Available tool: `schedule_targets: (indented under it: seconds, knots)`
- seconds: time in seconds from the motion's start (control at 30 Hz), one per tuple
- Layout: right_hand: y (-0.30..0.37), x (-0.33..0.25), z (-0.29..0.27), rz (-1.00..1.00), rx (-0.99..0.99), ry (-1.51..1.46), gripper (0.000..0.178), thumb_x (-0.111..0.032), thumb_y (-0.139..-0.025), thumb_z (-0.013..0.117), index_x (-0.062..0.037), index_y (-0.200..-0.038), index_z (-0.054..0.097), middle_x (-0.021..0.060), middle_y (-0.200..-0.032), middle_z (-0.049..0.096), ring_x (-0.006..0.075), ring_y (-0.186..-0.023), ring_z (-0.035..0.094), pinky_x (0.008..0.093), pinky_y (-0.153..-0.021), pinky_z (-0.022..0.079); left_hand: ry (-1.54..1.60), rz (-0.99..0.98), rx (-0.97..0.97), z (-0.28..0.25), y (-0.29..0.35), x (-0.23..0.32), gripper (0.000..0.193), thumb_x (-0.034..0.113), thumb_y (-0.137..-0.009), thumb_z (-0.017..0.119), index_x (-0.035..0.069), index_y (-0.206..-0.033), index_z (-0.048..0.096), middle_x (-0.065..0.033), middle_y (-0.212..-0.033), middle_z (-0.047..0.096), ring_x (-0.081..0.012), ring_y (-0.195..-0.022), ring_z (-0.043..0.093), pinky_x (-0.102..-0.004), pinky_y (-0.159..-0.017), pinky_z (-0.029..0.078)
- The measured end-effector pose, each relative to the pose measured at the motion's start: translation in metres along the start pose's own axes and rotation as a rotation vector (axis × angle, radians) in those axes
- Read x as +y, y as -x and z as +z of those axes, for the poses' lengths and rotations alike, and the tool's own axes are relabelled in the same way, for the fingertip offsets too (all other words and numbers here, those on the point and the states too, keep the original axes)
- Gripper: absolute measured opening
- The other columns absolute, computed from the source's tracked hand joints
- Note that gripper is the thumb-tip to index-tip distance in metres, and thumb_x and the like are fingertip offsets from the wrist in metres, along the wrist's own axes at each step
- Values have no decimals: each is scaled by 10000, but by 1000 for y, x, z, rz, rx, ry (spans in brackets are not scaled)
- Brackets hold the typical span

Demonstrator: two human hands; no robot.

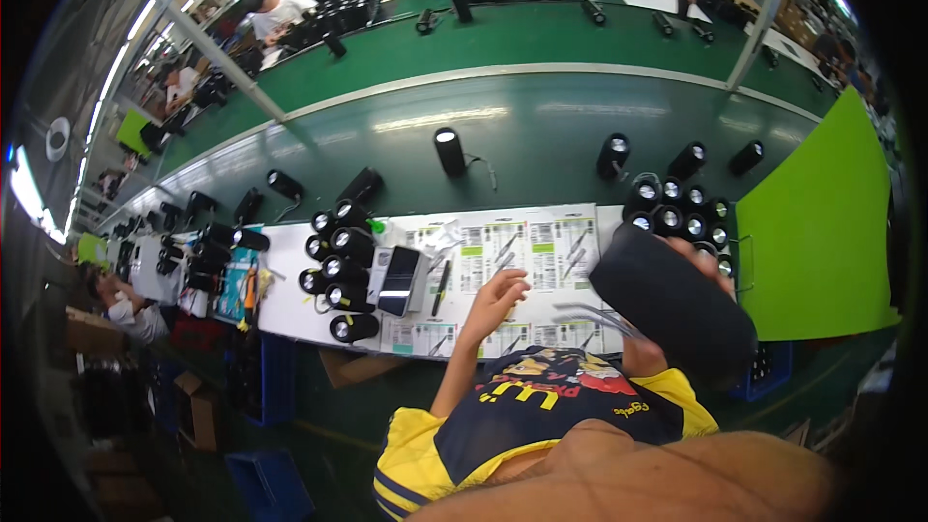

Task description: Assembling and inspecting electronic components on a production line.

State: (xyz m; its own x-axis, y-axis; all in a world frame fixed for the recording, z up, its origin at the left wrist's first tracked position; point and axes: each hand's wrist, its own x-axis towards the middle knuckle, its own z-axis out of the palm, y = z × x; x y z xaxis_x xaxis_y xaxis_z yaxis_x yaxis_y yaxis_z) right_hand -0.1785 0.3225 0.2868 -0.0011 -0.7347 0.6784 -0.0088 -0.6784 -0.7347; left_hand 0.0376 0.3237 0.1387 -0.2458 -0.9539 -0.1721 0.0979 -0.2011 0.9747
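Observation:
A black cylindrical speaker is raised close in front of me on the right, looking large. Behind its far side the fingers of my right hand wrap round it; the rest of that hand is hidden. A thin grey strap or cable sticks out from the speaker's left side. Over the printed sheets on the table, my left hand hovers with loosely bent fingers, apart and holding nothing. To its left lie a black pen and a dark-screened phone-like device leaning on a white box.
Several black speakers stand in a group on the left and another on the right. Beyond is a green conveyor belt carrying spaced speakers. A bright green panel rises at right. Other people work across the line.

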Motion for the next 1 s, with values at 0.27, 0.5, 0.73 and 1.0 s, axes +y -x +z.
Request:
schedule_targets:
  seconds: [0.27, 0.5, 0.73, 1.0]
  knots:
    - [19, 37, 3, -81, 28, -1, 872, -396, -507, 828, 16, -1164, 429, 152, -1041, 552, 214, -904, 591, 324, -825, 471, 37, 436, 130, 12, 13, 43, 299, 151, -872, 429, -1, -1119, 502, -94, -999, 588, -160, -954, 542, -286, -812, 408]
    - [37, 59, 62, 411, -277, -15, 842, -244, -601, 783, -27, -1274, 327, 154, -1134, 527, 266, -1044, 537, 330, -865, 426, -329, 697, 322, 44, 28, 68, 860, 214, -707, 707, 32, -1355, 172, -167, -1322, 315, -267, -1223, 351, -387, -1009, 272]
    - [57, 58, 60, 396, -610, 253, 518, -85, -829, 511, -57, -1313, 329, 252, -946, 578, 387, -825, 585, 372, -710, 473, 93, 341, 414, 5, 25, 49, 618, 289, -823, 579, 28, -1305, 294, -135, -1169, 455, -204, -1043, 491, -301, -907, 398]
    - [83, 38, 57, 199, -828, 120, 145, -192, -884, 470, -48, -890, 487, 136, -582, 568, 344, -521, 567, 417, -457, 441, 399, 457, 433, 2, 13, 43, 562, 273, -831, 594, 64, -1274, 318, -110, -1078, 506, -175, -933, 538, -274, -813, 453]
